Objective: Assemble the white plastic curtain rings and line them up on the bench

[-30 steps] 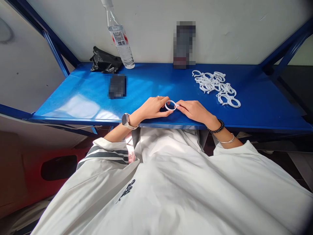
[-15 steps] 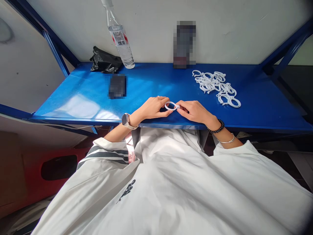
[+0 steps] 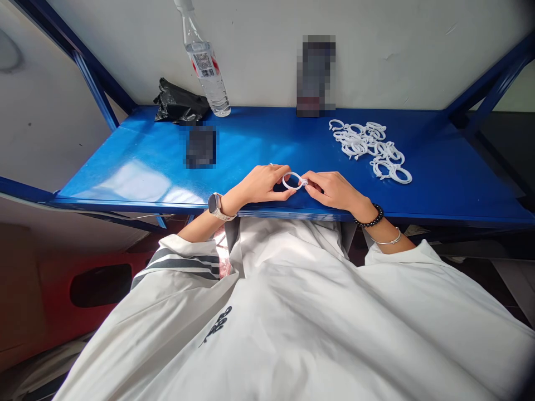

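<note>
Head view: a thin white plastic-looking ring (image 3: 292, 189) is pinched by the left hand (image 3: 264, 184) and right hand (image 3: 332, 189) above the blue tabletop (image 3: 259, 142); likely light and springy, best held at its knob (image 3: 305, 182).

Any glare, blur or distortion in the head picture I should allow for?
Head view: sunlight glare washes out part of the table at left; head view: the held ring looks fairly sharp; head view: the near dark object and the far one are pixelated; head view: the upper-right corner is dark.
</note>
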`<state>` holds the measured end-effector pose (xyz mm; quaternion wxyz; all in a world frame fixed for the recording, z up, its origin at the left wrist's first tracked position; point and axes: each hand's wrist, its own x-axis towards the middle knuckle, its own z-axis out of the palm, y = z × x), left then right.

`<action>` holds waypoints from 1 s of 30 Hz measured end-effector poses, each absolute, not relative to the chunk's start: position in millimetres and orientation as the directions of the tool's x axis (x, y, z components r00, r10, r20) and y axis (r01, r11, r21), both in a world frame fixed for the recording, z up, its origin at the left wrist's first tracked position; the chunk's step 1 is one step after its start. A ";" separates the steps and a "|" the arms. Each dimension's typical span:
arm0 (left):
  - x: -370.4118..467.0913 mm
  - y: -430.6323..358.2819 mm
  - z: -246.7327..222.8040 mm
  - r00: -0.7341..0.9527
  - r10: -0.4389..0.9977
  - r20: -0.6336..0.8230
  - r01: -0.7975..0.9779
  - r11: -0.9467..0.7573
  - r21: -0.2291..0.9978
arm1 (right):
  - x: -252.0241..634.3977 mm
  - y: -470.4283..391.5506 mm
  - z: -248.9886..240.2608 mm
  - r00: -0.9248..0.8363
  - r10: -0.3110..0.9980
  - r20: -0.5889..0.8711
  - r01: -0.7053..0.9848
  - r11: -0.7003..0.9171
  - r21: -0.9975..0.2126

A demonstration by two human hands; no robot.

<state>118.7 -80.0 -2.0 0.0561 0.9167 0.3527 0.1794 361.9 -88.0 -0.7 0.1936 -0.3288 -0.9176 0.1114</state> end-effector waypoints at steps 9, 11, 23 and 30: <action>118.8 -79.5 -2.5 0.690 0.659 0.299 0.620 -0.752 0.224 | 362.7 -88.0 -1.0 -0.710 0.649 0.274 0.573 0.758 -0.313; 118.8 -79.4 -2.8 0.690 0.658 0.301 0.619 -0.752 0.225 | 362.7 -87.7 -1.5 -0.709 0.650 0.274 0.575 0.757 -0.310; 118.6 -79.0 -3.1 0.691 0.656 0.304 0.613 -0.754 0.235 | 362.9 -86.2 -3.8 -0.706 0.652 0.278 0.593 0.758 -0.273; 118.8 -78.4 -3.4 0.686 0.670 0.285 0.624 -0.742 0.245 | 362.9 -85.6 -4.1 -0.690 0.660 0.295 0.605 0.751 -0.265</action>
